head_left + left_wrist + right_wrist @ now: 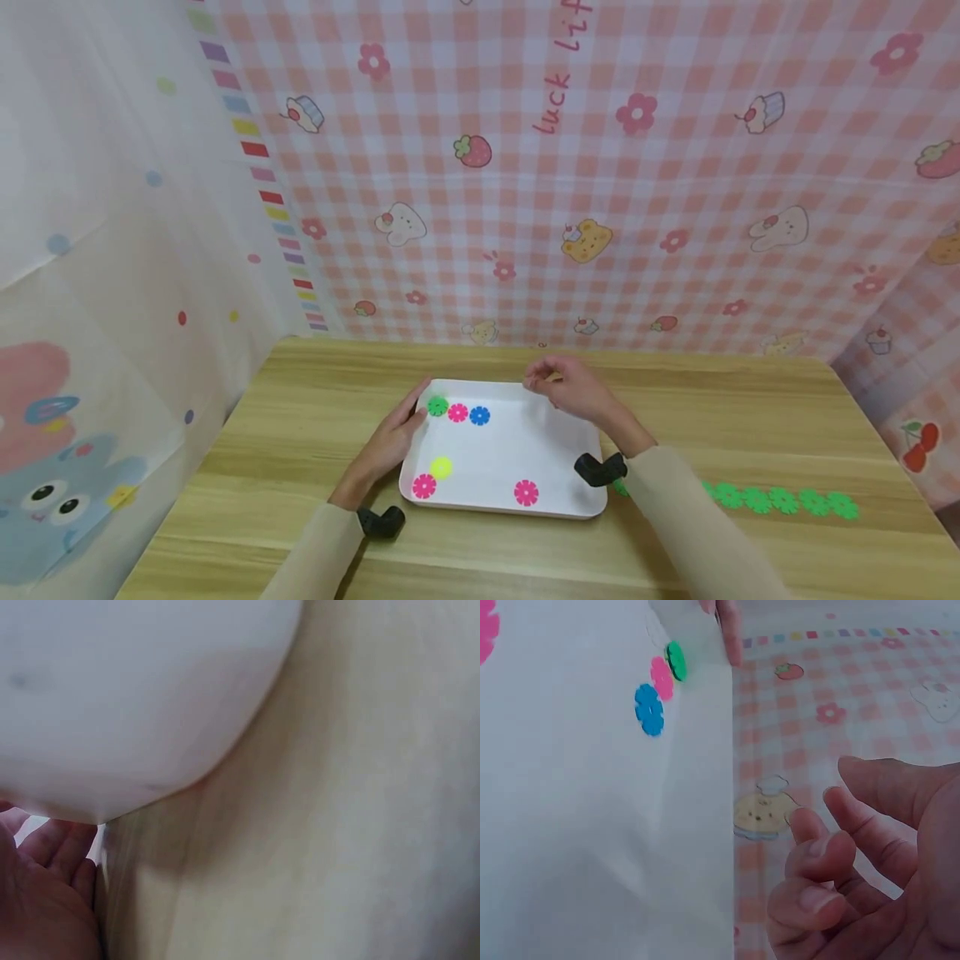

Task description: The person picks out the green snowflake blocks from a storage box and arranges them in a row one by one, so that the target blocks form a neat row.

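A white tray [502,450] sits before me on the table. My left hand [393,437] holds its left side, thumb by the rim and fingers along the outside; in the left wrist view the fingers [64,851] reach beside the tray's outer wall. Over the far rim hovers my right hand [573,390], fingers loosely bent, thumb apart from them, nothing held. Near the tray's far left corner lie a green snowflake disc [437,407], a pink one [457,412] and a blue one [480,415]. Toward the near side are a yellow disc [441,468] and two pink discs [424,486].
On the wooden table [300,467], right of the tray, runs a row of several green snowflake discs [783,500], partly hidden by my right forearm. A pink checked cloth [525,200] hangs behind the table. Black wrist devices [600,469] sit at both cuffs.
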`<act>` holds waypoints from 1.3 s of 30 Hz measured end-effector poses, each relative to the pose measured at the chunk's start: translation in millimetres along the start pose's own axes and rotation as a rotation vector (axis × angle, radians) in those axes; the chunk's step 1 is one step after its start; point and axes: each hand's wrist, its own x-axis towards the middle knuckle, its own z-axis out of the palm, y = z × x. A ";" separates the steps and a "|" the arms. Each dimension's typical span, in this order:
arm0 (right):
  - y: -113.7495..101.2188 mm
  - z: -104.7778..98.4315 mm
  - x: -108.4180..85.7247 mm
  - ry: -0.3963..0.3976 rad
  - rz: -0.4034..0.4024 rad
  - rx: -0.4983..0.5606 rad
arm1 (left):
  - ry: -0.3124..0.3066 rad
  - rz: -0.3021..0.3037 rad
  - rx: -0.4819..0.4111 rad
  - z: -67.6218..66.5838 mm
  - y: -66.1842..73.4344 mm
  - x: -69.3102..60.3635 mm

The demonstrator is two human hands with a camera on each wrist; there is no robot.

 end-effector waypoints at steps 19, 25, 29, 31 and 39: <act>0.1 91.5 42.8 -0.088 0.002 0.000 | 0.017 0.009 -0.001 0.0 -0.5 0.0; -0.2 108.0 49.6 -0.081 -0.021 -0.040 | 0.017 0.019 -0.017 0.6 0.7 0.1; 0.3 115.6 52.9 -0.076 -0.071 -0.078 | 0.013 0.020 -0.020 0.7 -0.1 0.8; 0.5 118.6 54.0 -0.072 -0.085 -0.096 | 0.010 0.020 -0.023 0.7 -0.7 1.2; -3.9 126.0 57.2 -0.070 -0.062 -0.122 | 0.015 0.009 -0.023 0.4 -0.7 0.9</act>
